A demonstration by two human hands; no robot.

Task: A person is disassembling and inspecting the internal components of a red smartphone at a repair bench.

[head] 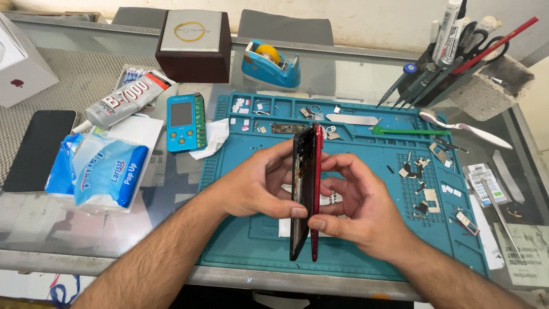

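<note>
Head view: both hands grip a phone (305,189) stood on edge at the centre of the frame, above a blue mat (246,240). The left hand (254,186) is clenched on its dark screen side, thumb at the lower edge. The right hand (357,209) grasps the red back shell, thumb pressed near the seam, fingers curled over the top. The two halves stand slightly parted.

Small parts lie in the mat's trays on the right. A green tool (409,131) and a metal spatula (351,119) lie along the mat's upper edge.

Left of the mat, a blue tester (184,122) lies flat on the glass tabletop (114,229). Further left sits a soft blue-and-white tissue pack (100,170), with a grey glue tube (127,98) bearing red lettering above it. A dark phone (39,150) lies at the far left, a white box (20,68) in the upper left corner. A brown box (194,46) and a blue tape dispenser (271,63) stand at the top. A tool holder (452,57) fills the upper right.
</note>
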